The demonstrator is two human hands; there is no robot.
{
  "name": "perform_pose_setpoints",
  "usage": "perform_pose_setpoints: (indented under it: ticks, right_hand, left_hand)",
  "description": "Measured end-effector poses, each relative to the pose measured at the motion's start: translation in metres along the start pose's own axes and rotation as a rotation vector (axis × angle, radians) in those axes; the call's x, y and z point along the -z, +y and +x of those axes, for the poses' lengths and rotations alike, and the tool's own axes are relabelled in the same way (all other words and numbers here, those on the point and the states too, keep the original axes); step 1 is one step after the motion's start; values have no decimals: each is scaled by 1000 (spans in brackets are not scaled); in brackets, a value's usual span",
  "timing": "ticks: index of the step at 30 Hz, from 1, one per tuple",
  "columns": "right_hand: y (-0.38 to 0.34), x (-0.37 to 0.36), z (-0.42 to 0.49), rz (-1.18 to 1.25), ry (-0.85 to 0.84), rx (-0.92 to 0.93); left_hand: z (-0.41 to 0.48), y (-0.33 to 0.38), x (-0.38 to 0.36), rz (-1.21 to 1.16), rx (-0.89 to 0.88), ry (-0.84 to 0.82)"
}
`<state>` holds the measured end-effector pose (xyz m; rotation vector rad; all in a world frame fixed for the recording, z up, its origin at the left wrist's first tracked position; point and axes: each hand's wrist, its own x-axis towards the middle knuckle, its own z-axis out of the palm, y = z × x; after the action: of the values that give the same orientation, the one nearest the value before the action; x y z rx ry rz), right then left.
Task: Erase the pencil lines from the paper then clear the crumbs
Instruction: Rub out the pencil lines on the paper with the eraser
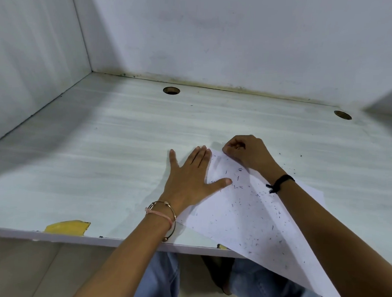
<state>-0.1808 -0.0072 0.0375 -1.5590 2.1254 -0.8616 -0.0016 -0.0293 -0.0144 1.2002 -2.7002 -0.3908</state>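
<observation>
A white sheet of paper [250, 222] lies slanted on the pale desk [113, 158], its near corner hanging over the front edge. Several dark eraser crumbs [262, 194] are scattered over the sheet, and a few lie on the desk to the right. My left hand [191, 175] lies flat with spread fingers on the sheet's left edge, thumb on the paper. My right hand [246, 150] is at the sheet's far corner with fingers curled tight, pinching something small. What it pinches is hidden by the fingers.
Two round cable holes [171, 90] [342, 115] sit near the back wall. A torn yellow patch [68, 227] marks the desk's front edge at left. A side panel [33, 51] closes the left. Legs in jeans [263, 283] show below the desk.
</observation>
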Motion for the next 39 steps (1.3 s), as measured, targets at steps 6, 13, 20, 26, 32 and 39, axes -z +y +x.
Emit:
perform_pose_setpoints:
  ticks: [6,13,20,26,32,39]
  right_hand:
    - [4,-8,-37,338,-108,43]
    - [12,-12,-39,270,-47,63]
    - [0,-5,-37,327,-78,15]
    - [-31,-19,-61,212,-217,91]
    - [-45,-33,-69,90,-250,150]
    - [-56,-35,-66,-30,-329,249]
  left_hand:
    - [6,-1,-7,65,-23,72]
    - [11,-13,8,64,-112,-22]
    - [-32,-32,19,-286,-15,-49]
    - [-54,-32,21,-8,35,-109]
    - [-63,-27,15,46,91,-39]
    - [-60,-29,13,67,80,-15]
